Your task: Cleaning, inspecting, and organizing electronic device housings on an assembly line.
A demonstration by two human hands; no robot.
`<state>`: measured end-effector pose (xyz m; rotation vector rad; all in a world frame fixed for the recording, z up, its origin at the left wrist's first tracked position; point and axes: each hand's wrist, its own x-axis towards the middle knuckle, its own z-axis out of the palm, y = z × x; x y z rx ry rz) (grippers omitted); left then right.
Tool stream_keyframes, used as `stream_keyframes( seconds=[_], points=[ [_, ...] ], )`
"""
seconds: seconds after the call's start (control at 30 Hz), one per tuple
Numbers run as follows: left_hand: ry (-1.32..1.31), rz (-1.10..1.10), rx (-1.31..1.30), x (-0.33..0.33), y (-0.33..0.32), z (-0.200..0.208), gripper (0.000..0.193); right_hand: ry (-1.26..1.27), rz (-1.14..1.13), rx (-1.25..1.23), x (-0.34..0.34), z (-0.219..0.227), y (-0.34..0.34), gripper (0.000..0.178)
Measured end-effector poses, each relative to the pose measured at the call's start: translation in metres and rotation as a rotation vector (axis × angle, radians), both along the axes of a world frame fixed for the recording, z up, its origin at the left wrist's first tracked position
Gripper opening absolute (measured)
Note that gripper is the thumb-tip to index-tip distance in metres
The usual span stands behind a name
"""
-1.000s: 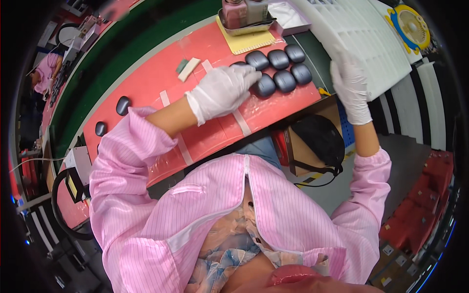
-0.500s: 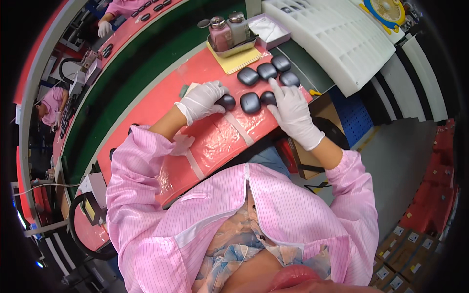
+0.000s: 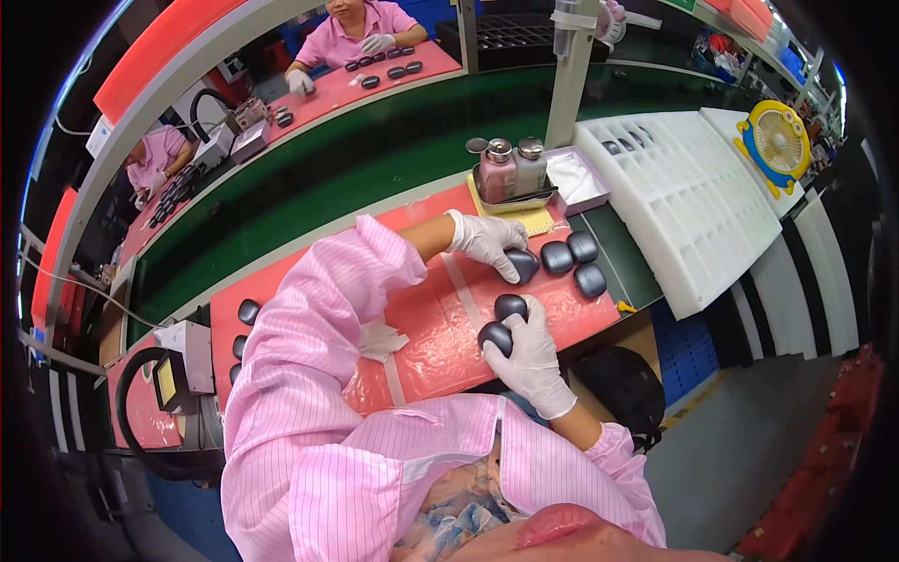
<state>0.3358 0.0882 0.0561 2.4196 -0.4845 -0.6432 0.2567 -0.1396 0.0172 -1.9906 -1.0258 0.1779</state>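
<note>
My left hand, in a white glove, reaches across the red work surface with its fingers closed round a dark grey, rounded-square case. Closer to me, my gloved right hand grips a similar dark case between thumb and fingers. A further dark case sits against its fingertips; whether that one is gripped too is unclear. Just right of my left hand lie three more cases, including a middle case and a nearer case.
Pump bottles stand in a tray over a yellow notepad. A white foam tray and a yellow-blue fan are at right. More dark cases lie left. Two people work across the green strip.
The view has tilted upward. My left hand has moved from the near row of cases to the far group. My right hand has drawn nearer to me and closed on a case.
</note>
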Motion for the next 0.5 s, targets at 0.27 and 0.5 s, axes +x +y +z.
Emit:
stream_keyframes(
  seconds=[0.27, 0.5],
  points=[
    [-0.2, -0.157, 0.187, -0.015, -0.02, 0.025, 0.055, 0.039, 0.019, 0.081, 0.051, 0.036, -0.055, 0.039],
    [-0.266, -0.121, 0.075, -0.025, -0.03, 0.048, 0.053, -0.165, -0.373, -0.123, 0.253, 0.078, -0.105, 0.041]
  ],
)
